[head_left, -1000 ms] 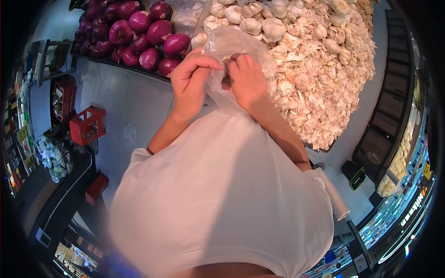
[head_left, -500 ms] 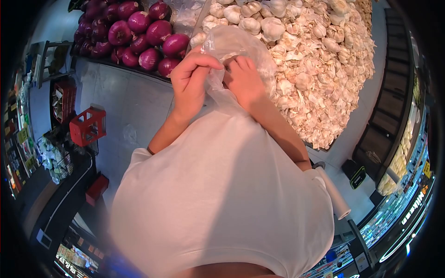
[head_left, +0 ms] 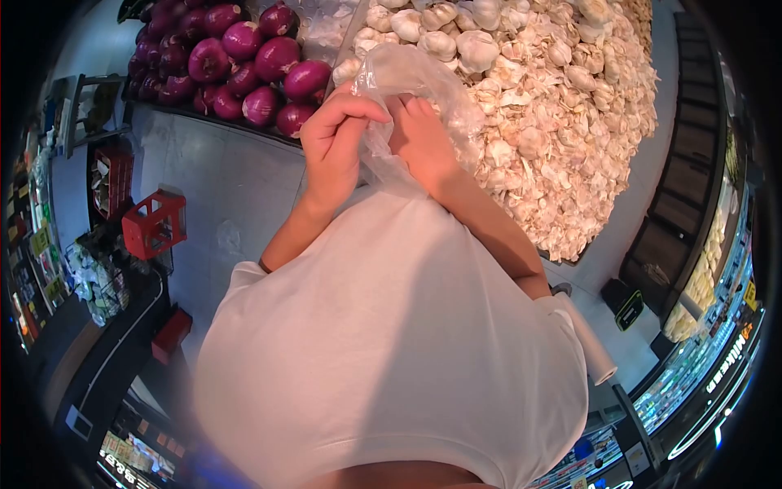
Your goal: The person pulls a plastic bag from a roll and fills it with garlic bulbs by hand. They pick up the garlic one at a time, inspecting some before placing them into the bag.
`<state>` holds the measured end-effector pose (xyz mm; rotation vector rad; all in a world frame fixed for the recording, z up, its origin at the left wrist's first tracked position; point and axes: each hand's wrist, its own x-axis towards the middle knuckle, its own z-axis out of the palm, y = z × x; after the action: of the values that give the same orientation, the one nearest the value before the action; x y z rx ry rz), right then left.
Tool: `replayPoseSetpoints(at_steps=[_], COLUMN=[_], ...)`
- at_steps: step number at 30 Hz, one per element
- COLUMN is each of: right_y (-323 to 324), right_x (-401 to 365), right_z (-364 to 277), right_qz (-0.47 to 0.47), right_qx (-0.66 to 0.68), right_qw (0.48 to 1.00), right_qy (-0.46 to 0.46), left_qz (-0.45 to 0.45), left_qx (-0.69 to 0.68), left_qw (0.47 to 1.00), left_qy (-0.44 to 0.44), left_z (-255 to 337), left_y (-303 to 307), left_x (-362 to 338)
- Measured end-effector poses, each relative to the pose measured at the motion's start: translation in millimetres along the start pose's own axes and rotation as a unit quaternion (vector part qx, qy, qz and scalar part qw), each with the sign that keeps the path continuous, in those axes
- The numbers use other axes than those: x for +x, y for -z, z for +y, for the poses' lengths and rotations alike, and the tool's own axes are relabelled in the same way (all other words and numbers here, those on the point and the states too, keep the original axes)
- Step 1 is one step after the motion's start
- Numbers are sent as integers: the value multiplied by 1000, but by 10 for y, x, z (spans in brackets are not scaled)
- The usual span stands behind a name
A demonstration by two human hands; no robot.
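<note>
A clear plastic bag (head_left: 423,69) hangs in front of me at the edge of the garlic heap. My left hand (head_left: 338,130) is closed, pinching the gathered rim of the bag between thumb and fingers. My right hand (head_left: 422,147) reaches into the mouth of the bag, its back toward me. The right fingertips are hidden, so what they touch does not show. Close beyond the bag lie whole garlic bulbs (head_left: 478,50), and red onions (head_left: 262,106) are piled to the left of my left hand.
Loose garlic skins and bulbs (head_left: 538,155) cover the display on the right. A red plastic crate (head_left: 155,224) stands at left beyond the tiled floor (head_left: 220,187). A roll of plastic bags (head_left: 590,346) is by my right side. Dark shelving (head_left: 684,147) runs along the far right.
My right hand has shifted slightly away from me and to the left, deeper into the bag. My left hand keeps its pinch on the rim in nearly the same place.
</note>
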<state>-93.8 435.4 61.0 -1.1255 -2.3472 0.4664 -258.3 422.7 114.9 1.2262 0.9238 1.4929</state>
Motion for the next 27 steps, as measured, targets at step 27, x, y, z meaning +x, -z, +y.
replayPoseSetpoints(at_steps=[27], right_y=[783], right_x=[506], right_z=[1280], right_qz=[233], right_qx=[-152], right_qw=[940], right_qy=[-197], left_qz=[15], left_qx=[8], left_qw=[1000], left_qy=[-22], left_z=[-14], left_y=[50], left_x=[49])
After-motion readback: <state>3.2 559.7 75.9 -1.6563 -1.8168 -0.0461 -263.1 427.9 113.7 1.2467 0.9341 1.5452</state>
